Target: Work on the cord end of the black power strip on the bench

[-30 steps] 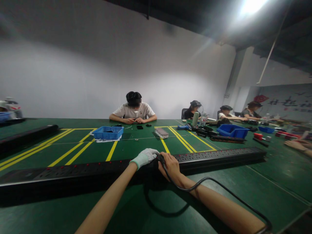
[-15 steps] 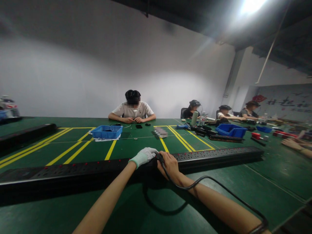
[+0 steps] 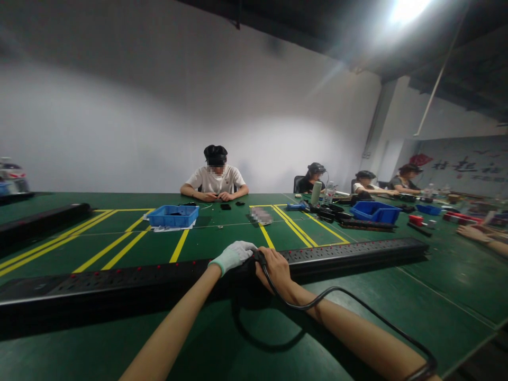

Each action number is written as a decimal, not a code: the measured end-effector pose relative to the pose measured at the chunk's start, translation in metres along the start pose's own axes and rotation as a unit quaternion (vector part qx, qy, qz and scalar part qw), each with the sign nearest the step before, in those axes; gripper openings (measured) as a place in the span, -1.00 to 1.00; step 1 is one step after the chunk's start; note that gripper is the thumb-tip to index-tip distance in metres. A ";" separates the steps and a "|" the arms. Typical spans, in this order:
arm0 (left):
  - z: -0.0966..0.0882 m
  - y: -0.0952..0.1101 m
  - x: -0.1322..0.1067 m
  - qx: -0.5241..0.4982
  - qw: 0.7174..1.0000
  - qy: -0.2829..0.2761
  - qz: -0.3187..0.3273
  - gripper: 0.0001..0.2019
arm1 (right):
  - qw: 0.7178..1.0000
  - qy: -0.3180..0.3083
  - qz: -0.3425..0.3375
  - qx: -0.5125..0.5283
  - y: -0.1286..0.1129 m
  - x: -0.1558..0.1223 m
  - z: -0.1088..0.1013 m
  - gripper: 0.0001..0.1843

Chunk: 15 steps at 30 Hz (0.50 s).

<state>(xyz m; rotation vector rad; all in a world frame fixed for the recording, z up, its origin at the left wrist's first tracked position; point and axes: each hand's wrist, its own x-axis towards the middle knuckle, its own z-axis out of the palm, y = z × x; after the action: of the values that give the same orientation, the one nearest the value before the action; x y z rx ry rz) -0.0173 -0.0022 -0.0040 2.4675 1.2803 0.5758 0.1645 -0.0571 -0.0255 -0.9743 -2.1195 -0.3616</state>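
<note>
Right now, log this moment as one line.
left grip: white-gloved, on long black socket strip | right grip: bare, holding black cable at strip | cable trails over green table

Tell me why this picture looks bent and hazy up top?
Head view: a ceiling lamp flares white at top right, hazing the wall; the wide lens bows the black power strip; the cable casts a soft shadow on the green table.

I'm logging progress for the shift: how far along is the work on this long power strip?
Done: the power strip lies flat across the green table. In hand: the gloved left hand rests on its middle while the right hand holds the plug of the black cable against it. Whether the plug is seated is hidden under the hand. Left: probably the sockets beyond the hands.
</note>
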 end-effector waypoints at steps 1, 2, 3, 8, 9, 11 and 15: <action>0.000 0.000 0.000 0.000 1.000 0.000 0.000 -0.67 | 1.000 -0.002 -0.001 -0.001 0.000 0.000 0.000 -0.75; 0.000 0.000 0.000 0.001 1.000 0.001 0.000 -0.67 | 1.000 -0.004 -0.002 -0.003 0.000 0.000 0.000 -0.75; 0.000 0.000 -0.001 0.001 1.000 0.003 -0.001 -0.67 | 1.000 -0.005 -0.003 -0.004 0.000 0.000 -0.001 -0.75; 0.001 -0.001 -0.001 0.000 1.000 0.007 -0.001 -0.67 | 1.000 0.003 -0.002 0.001 0.000 0.000 -0.001 -0.73; 0.001 -0.001 0.000 -0.001 1.000 0.008 -0.001 -0.67 | 1.000 0.004 -0.001 0.002 0.000 0.000 -0.001 -0.72; 0.002 -0.002 0.000 -0.002 1.000 0.008 -0.001 -0.66 | 1.000 0.003 -0.001 0.003 0.000 0.000 0.000 -0.72; 0.002 -0.002 0.001 -0.003 1.000 0.006 -0.002 -0.66 | 1.000 0.001 -0.002 0.001 0.000 0.000 0.000 -0.72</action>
<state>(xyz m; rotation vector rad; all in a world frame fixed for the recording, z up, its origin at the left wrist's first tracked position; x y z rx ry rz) -0.0177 -0.0008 -0.0061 2.4604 1.2869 0.5940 0.1643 -0.0572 -0.0260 -0.9674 -2.1206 -0.3619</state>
